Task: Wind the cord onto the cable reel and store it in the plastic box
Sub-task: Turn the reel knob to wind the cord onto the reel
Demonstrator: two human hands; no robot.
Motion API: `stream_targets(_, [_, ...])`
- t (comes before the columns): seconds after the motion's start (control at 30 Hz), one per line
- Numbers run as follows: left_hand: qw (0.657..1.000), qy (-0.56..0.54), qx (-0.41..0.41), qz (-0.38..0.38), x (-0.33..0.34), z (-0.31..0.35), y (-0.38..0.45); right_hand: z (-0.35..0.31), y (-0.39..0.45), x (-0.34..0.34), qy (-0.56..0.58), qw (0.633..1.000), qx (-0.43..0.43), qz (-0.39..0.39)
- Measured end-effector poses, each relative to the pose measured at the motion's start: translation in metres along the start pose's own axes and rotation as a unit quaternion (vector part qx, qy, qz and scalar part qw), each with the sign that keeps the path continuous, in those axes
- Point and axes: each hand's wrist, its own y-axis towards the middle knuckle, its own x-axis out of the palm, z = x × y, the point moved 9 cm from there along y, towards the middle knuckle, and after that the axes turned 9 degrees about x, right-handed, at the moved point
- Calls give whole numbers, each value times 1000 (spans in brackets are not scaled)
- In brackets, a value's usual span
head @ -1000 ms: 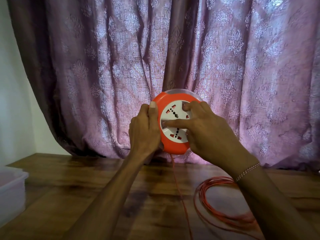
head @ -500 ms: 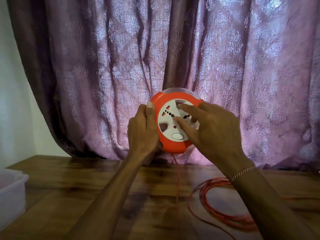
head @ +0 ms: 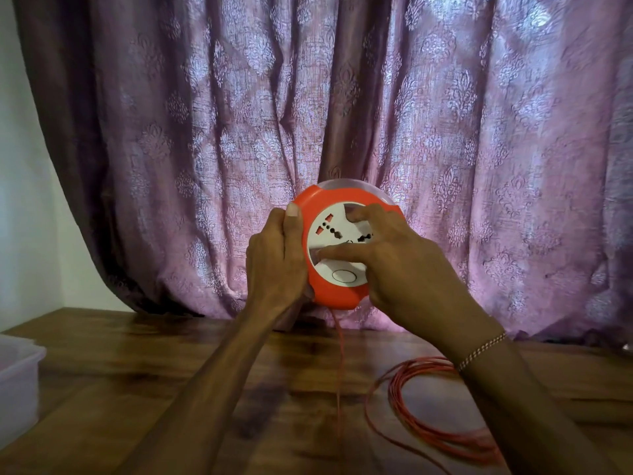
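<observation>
The round orange plastic cable reel w/ the white socket face is held up off the table, dead centre of view, in front of the curtain. Left hand is wrapped round the rim at the reel's 9 o'clock, thumb up over the front edge, so that one's clamped on the housing. Right hand comes in from 4 o'clock w/ fingertips dug into the recesses of the white disc, thumb side near the 8 o'clock recess and another finger up around 12–1. Curled and pressing in, gripping the disc imo.

Thin orange cord drops straight down out of the reel at 6 o'clock, then the slack sits in a loose coil on the brown wooden table at about 4–5 o'clock, partly under the right forearm.

Tips for the winding bit, just my take: keep the left hand locked so the body doesn't spin, turn only the disc w/ the right, short regrips. Keep the hanging strand a bit taut or it'll prob bunch inside. Watch the coil doesn't knot or snag on the arm.

Translucent plastic storage box is way off at 8 o'clock, left edge of frame, only a corner showing, can't see inside.

Count: 1 reel, 1 cord, 1 box, 2 hands, 1 beaded bracelet on the right wrist, 1 mauve patterned curtain.
</observation>
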Motion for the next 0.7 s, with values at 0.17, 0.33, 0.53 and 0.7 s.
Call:
stream_targets(0.17, [1000, -1, 9, 5, 1, 4, -1, 0, -6, -13, 21, 995, 50, 83])
stream_targets(0.33, [1000, -11, 3, -6, 3, 3, -1, 15, -12, -24, 24, 968, 177, 176])
stream_targets(0.53, [999, -32, 0, 1, 3, 1, -2, 12, -7, -33, 19, 980, 141, 141])
stream_targets(0.7, [1000, -26, -9, 2, 2, -3, -1, 8, -2, -18, 32, 999, 29, 17])
